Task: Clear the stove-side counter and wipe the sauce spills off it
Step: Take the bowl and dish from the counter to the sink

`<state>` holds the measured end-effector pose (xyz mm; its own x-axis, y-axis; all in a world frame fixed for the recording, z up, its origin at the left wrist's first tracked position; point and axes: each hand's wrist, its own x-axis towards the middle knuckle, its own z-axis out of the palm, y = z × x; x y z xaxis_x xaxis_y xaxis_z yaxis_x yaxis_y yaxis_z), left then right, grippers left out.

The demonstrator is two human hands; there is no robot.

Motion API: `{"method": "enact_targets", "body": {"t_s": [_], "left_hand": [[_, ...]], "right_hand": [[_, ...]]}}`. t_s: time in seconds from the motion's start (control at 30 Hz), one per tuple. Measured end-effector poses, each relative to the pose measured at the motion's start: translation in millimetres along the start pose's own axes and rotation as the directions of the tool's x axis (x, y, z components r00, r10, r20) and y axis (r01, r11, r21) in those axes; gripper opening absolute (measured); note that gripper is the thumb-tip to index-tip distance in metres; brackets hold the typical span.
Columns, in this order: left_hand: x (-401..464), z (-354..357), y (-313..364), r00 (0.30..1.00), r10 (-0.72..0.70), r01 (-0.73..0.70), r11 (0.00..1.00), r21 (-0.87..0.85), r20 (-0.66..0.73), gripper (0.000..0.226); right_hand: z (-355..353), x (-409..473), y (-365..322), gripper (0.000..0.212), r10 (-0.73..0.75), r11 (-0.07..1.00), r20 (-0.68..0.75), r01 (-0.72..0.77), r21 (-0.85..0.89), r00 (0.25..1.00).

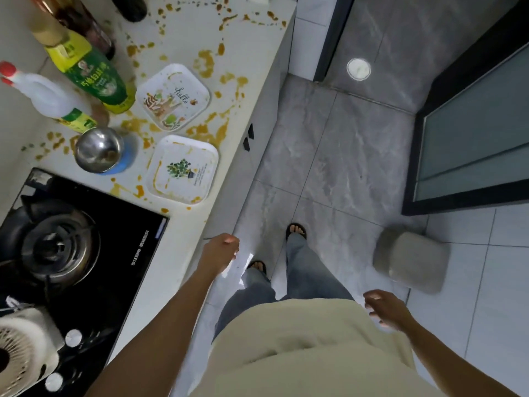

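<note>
Left grip point(220, 253) beside spattered counter point(183, 247).

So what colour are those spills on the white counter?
Orange-brown sauce spills on the white counter, seen from the head view.

Steel bowl point(98, 150) is looking shiny, stove top point(86, 224) is showing glossy black glass, and the counter point(183, 38) is looking smooth.

"hello" on the upper square plate point(172, 98), green bottle label point(97, 78) Chinese, unreadable
</note>
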<state>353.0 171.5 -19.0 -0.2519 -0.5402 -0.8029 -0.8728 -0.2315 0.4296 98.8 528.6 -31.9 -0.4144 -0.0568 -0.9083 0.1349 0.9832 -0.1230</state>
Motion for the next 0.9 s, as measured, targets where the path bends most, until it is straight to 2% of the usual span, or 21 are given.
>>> {"method": "enact_targets", "body": {"t_s": [0.17, 0.3, 0.43, 0.63, 0.73, 0.83, 0.9], "left_hand": [[9, 8, 22, 0.998, -0.049, 0.05, 0.999, 0.01, -0.049, 0.026], [5, 17, 9, 0.979, -0.189, 0.188, 0.982, -0.021, -0.07, 0.023], [-4, 24, -20, 0.944, -0.324, 0.318, 0.944, -0.084, -0.068, 0.021], [-3, 22, -44, 0.887, -0.458, 0.433, 0.869, -0.239, -0.06, 0.021], [1, 9, -38, 0.884, -0.461, 0.426, 0.864, -0.267, -0.079, 0.023], [3, -9, -20, 0.91, -0.4, 0.371, 0.902, -0.222, -0.106, 0.027], [3, -20, -6, 0.918, -0.364, 0.317, 0.912, -0.262, -0.156, 0.025]], "right_hand": [[-62, 37, -84, 0.021, -0.109, 0.992, -0.012, 0.108, -0.06, 0.994], [-91, 65, -175, 0.028, -0.226, 0.968, 0.036, 0.229, -0.105, 0.973], [-99, 74, -270, 0.032, -0.412, 0.896, 0.092, 0.421, -0.137, 0.906], [-82, 74, -378, 0.026, -0.533, 0.787, 0.171, 0.559, -0.26, 0.829], [-74, 74, -402, 0.024, -0.529, 0.746, 0.224, 0.574, -0.337, 0.819], [-69, 69, -419, 0.024, -0.533, 0.705, 0.265, 0.595, -0.385, 0.804], [-66, 60, -437, 0.021, -0.556, 0.677, 0.293, 0.629, -0.382, 0.777]]}}
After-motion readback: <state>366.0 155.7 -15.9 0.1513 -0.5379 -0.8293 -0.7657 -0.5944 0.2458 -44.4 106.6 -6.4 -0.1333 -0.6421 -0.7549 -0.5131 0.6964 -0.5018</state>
